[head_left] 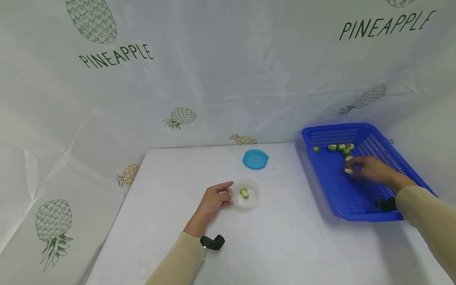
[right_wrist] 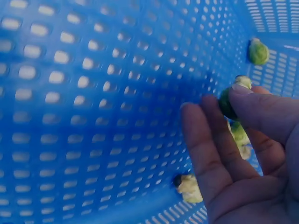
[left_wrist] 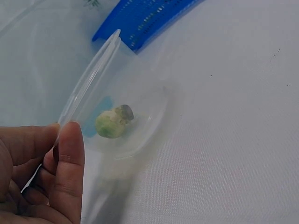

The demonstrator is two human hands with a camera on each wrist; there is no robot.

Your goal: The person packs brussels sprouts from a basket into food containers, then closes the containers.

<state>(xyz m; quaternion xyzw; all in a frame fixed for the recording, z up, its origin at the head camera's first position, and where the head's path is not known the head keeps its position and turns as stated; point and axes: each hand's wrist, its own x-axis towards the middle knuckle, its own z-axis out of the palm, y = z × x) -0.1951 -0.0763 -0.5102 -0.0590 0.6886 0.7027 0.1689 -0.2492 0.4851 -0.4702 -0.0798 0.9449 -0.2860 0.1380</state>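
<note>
My left hand pinches the rim of a clear plastic container between thumb and finger. One Brussels sprout lies inside it, its cut stem showing. In the left wrist view the container appears slanted; whether it is lifted I cannot tell. Over at the right, my right hand is inside a blue slotted basket. Its thumb and fingers pinch another Brussels sprout, seen partly behind the thumb. Several more sprouts lie in the basket around the hand.
A light blue lid lies flat on the white table, behind the container. White sheeting printed with pineapples hangs along the back and left. The basket's raised walls surround the right hand.
</note>
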